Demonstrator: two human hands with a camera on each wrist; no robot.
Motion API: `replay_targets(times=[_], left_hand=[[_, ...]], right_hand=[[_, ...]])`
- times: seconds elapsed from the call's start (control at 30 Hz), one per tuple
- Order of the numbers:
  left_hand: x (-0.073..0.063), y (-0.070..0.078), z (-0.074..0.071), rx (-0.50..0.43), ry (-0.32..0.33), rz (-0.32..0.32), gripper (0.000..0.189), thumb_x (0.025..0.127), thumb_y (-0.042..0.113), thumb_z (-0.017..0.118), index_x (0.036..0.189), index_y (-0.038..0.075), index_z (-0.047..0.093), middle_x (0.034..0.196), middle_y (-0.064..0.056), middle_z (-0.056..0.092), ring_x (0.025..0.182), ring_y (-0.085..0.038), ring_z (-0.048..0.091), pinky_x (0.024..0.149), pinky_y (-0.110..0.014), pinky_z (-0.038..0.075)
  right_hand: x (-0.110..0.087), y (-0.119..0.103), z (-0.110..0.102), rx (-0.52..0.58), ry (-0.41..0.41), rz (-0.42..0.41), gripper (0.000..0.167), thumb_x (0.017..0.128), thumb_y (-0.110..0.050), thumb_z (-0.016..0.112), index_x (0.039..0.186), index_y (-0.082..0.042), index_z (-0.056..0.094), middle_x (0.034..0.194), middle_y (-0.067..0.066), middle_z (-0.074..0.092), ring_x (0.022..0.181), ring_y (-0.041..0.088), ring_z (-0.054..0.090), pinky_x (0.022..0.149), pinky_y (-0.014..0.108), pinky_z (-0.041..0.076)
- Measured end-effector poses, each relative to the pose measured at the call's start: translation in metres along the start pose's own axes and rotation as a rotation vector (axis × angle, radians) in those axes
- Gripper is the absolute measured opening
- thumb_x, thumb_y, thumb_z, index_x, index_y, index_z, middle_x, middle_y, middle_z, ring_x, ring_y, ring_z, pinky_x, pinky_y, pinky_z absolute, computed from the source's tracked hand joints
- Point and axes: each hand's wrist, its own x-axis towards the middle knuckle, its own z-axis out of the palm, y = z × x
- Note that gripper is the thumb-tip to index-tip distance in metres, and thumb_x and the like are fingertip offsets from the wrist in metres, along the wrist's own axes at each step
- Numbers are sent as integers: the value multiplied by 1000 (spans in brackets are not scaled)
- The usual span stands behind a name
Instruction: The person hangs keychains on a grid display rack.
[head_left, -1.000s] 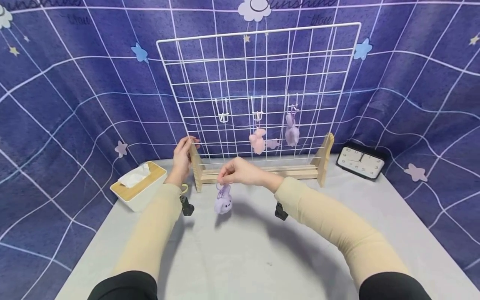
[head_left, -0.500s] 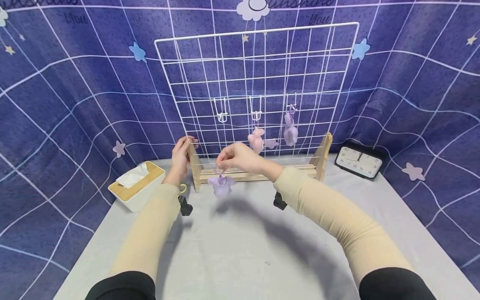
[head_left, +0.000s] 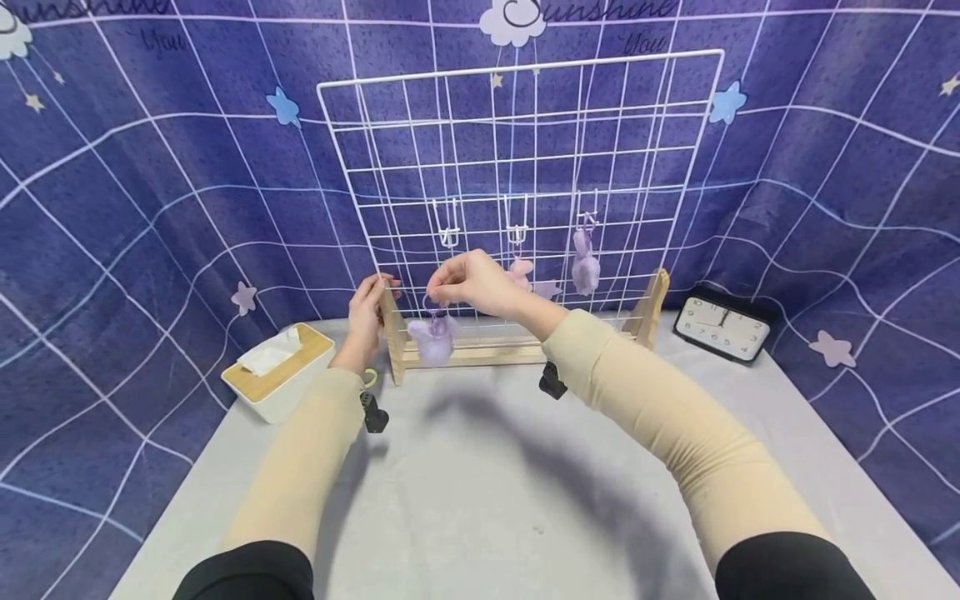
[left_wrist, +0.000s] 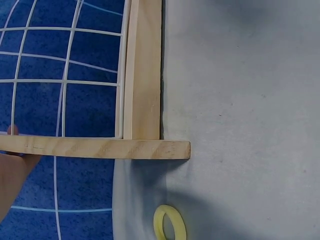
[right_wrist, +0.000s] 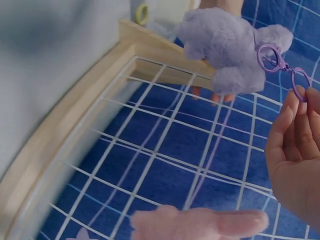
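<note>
My right hand [head_left: 476,283] pinches the purple ring of a fluffy lilac plush keychain [head_left: 435,340], which hangs in front of the white wire grid [head_left: 517,61], below the bare left hook [head_left: 448,237]. In the right wrist view the plush keychain [right_wrist: 220,47] dangles from two linked purple rings [right_wrist: 270,57]. At the left end my left hand [head_left: 365,317] grips the wooden side support [head_left: 393,337], its fingertips showing past the wood in the right wrist view. A pink plush keychain [head_left: 521,272], partly behind my right hand, hangs from the middle hook; another lilac plush keychain [head_left: 586,271] hangs from the right one.
A white tissue box [head_left: 281,392] with a wooden lid stands left of the rack. Near the left support lies a yellow ring [left_wrist: 169,222]. A black-framed clock [head_left: 722,323] sits at the right. Patterned blue cloth [head_left: 150,250] surrounds the grey tabletop [head_left: 480,500].
My right hand has risen toward the left hook, lifting the lilac plush keychain, which has turned on its ring. The left hand has stayed on the wooden support.
</note>
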Motion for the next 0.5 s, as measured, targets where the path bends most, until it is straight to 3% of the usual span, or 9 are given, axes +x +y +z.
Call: replay_targets(times=[0.27,0.5], left_hand=[[0,-1,0,-8,-2,14,16,110,21,48,111,14,62,108,-4,67,108,-26,60,92,-32,44],[-2,0,1,13,15,8,16,110,23,48,110,17,62,122,-18,62,108,-24,61,94,-35,42]], right_hand=[[5,-10,-17,39,98,3,9,94,-4,72,100,2,73,93,12,75,92,30,70,87,29,55],[6,-13,-23,-5,170,-12,9,94,-8,74,99,-2,74,93,11,75,90,29,70,87,30,53]])
